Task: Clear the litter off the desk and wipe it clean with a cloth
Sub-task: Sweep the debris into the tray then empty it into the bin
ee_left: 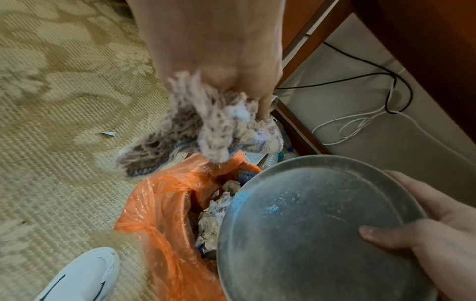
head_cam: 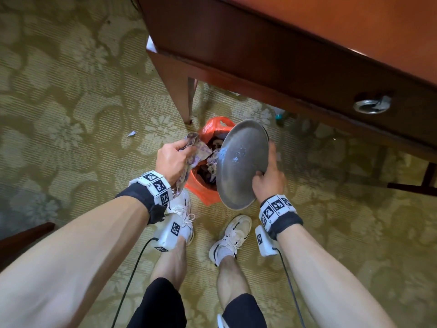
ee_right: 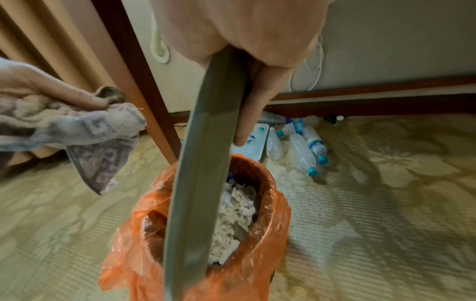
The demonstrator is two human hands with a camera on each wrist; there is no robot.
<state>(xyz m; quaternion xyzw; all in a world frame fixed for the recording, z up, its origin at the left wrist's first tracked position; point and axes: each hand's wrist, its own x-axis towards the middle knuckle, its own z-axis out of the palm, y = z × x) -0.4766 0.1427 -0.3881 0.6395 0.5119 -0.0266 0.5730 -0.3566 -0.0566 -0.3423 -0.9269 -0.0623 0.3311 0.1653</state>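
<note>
My right hand (head_cam: 268,172) grips the rim of a round grey metal plate (head_cam: 241,162), tilted steeply over a bin lined with an orange bag (head_cam: 208,195). Crumpled paper scraps (ee_right: 237,211) fill the bin. A few pale specks cling to the plate's face (ee_left: 309,220). My left hand (head_cam: 172,159) holds a bunched purple-grey cloth (head_cam: 196,150) just left of the plate, above the bin's rim. In the right wrist view the plate (ee_right: 203,163) shows edge-on, and the cloth (ee_right: 85,130) hangs at the left.
The brown wooden desk (head_cam: 272,43) stands above and behind the bin, its leg (head_cam: 182,91) just beyond it. Several empty plastic bottles (ee_right: 304,146) lie under the desk. Cables (ee_left: 360,114) run along the wall. A paper scrap (head_cam: 131,133) lies on the patterned carpet.
</note>
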